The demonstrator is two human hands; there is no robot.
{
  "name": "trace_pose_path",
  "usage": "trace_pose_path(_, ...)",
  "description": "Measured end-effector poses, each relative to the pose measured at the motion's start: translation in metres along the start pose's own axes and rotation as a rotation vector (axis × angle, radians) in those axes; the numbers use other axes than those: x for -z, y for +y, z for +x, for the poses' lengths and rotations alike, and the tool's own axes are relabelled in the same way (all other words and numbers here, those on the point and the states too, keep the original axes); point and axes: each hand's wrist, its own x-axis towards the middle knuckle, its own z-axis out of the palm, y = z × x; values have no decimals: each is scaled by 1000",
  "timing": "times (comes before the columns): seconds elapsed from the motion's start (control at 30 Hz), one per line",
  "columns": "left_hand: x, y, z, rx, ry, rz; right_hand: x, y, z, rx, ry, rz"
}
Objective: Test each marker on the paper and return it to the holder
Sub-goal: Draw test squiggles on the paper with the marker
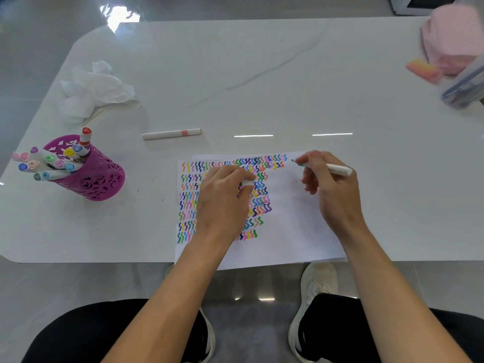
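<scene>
A white paper [290, 231] covered on its left half with rows of coloured squiggles lies at the table's near edge. My right hand [330, 187] grips a white marker [337, 169], its bluish tip touching the paper's top right near the last squiggle. My left hand [222, 200] rests on the paper over the squiggles and pinches a white marker cap [247, 182]. A purple cut-out holder [91, 174] at the left holds several markers with coloured caps. Another white marker with a pink band [171, 134] lies on the table beyond the paper.
Crumpled white tissue [91, 90] lies at the back left with a thin wooden stick beside it. A pink bag [453, 38], a pink-orange block [423, 70] and a clear pencil case [466, 87] sit at the far right. White table [262, 74].
</scene>
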Motion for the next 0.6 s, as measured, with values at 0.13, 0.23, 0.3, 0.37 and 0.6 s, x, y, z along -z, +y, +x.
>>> trace_pose_path(0.13, -6, -4, -1, -9, -20, 34, -10, 6, -2, -9, -36, -62)
trace_pose_path(0.23, -8, -4, -1, -2, -25, 25, -17, 11, -2, 11, -38, -99)
trace_pose_path(0.3, -9, -3, -1, -11, -24, 26, -22, 13, -2, 14, -29, -86)
trace_pose_path(0.37, -10, -2, -1, -19, -23, 32, -24, 15, -1, -2, -16, -81)
trace_pose_path(0.6, -9, -3, 1, 18, -23, 35, -26, 18, -2, -26, -30, -63)
